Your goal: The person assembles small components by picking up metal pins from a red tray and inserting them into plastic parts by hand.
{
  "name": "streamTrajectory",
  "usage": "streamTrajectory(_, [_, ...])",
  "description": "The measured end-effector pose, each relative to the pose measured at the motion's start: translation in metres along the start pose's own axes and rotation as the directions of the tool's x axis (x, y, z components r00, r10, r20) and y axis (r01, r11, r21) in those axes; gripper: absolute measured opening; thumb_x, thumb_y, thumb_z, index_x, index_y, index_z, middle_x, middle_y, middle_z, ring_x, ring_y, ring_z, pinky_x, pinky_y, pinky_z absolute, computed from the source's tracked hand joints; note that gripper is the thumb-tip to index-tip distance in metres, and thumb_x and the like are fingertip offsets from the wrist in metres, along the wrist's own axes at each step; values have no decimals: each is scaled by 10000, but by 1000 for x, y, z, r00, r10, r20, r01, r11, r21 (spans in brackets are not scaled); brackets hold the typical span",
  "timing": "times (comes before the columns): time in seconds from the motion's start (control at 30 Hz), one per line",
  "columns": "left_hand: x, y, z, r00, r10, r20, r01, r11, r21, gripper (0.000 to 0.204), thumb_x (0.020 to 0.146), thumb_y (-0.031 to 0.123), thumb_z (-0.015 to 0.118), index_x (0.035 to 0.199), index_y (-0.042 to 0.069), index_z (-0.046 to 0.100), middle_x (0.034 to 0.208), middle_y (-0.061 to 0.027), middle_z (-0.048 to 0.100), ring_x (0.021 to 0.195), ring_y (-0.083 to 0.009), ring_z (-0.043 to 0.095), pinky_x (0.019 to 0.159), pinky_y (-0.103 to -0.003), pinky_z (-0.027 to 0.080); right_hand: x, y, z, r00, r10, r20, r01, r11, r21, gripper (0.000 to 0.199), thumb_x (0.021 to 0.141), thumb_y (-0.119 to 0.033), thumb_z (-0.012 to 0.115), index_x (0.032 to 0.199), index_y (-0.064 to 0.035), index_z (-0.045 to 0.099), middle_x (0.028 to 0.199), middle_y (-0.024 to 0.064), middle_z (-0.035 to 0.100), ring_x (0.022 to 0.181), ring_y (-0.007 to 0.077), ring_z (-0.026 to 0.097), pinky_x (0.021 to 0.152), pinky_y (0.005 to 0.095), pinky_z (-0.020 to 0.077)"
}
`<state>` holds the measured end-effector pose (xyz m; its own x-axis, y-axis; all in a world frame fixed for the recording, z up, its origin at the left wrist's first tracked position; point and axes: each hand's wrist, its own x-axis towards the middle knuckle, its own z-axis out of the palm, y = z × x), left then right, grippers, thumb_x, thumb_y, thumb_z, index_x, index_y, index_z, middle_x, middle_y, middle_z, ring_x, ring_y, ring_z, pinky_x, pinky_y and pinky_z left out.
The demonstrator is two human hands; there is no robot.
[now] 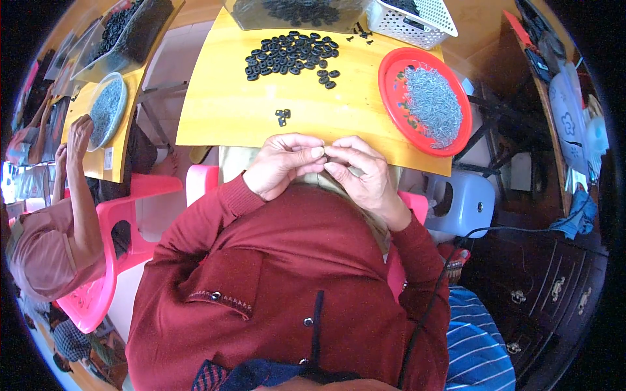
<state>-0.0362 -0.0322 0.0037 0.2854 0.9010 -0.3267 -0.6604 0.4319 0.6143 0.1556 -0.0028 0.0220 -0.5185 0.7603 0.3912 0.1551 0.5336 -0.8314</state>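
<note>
Just over the near edge of the yellow table (215, 124), my two hands meet at the fingertips. My left hand (277, 166) is closed in a pinch, thumb against fingers. My right hand (365, 173) pinches right beside it, its fingertips touching those of the left. Whatever sits between the fingertips is hidden or too small to name. A few small black pieces (282, 116) lie on the table just beyond my left hand. Farther off spreads a pile of black oval parts with holes (287, 55). To the right, a red tray (386, 85) holds many thin silvery metal pins (433, 104).
A clear bin (352, 19) of black parts and a white perforated basket (424, 38) stand at the far edge. Small black bits (360, 31) lie near them. At left, a co-worker's hand (79, 133) is by a round tray of pins (107, 111). A blue stool (473, 205) stands right.
</note>
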Motion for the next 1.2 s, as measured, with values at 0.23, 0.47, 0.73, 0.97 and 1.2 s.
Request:
streamTrajectory(0.23, [-2, 0, -2, 999, 39, -3, -39, 999, 12, 136, 847, -4, 622, 983, -13, 630, 896, -116, 662, 808, -194, 663, 761, -303, 567, 28, 16, -63, 973, 161, -163, -213, 900, -382, 172, 816, -122, 653, 948, -11, 647, 915, 150, 637, 780, 241, 642, 673, 336, 510])
streamTrajectory(0.47, [1, -2, -3, 999, 34, 6, -34, 998, 51, 152, 847, -18, 608, 997, 1, 620, 919, -116, 668, 851, -225, 674, 755, -320, 579, 41, 38, -117, 939, 327, -106, -241, 407, -881, 197, 812, -127, 616, 975, -23, 654, 988, 144, 627, 881, 339, 610, 768, 425, 483])
streamTrajectory(0.73, [3, -3, -3, 999, 32, 14, -32, 999, 41, 151, 849, -23, 603, 998, -6, 619, 913, -121, 670, 858, -229, 674, 759, -323, 580, 44, 47, -115, 927, 369, -62, -214, 386, -897, 145, 813, -117, 599, 914, -37, 666, 928, 151, 635, 868, 337, 615, 762, 430, 486])
streamTrajectory(0.97, [2, -3, -3, 999, 27, 21, -28, 999, 42, 144, 851, -14, 605, 994, -6, 622, 916, -122, 670, 859, -230, 675, 757, -317, 579, 41, 57, -120, 959, 284, -15, -160, 496, -853, 133, 814, -102, 590, 905, -14, 630, 903, 161, 645, 853, 347, 618, 754, 431, 486])
streamTrajectory(1.2, [3, -5, -5, 999, 28, 18, -29, 998, 47, 143, 852, -9, 606, 993, -2, 622, 912, -118, 672, 855, -224, 675, 753, -314, 578, 39, 55, -122, 975, 222, -31, -152, 551, -820, 141, 807, -105, 603, 910, -12, 629, 917, 159, 648, 858, 337, 621, 744, 421, 486])
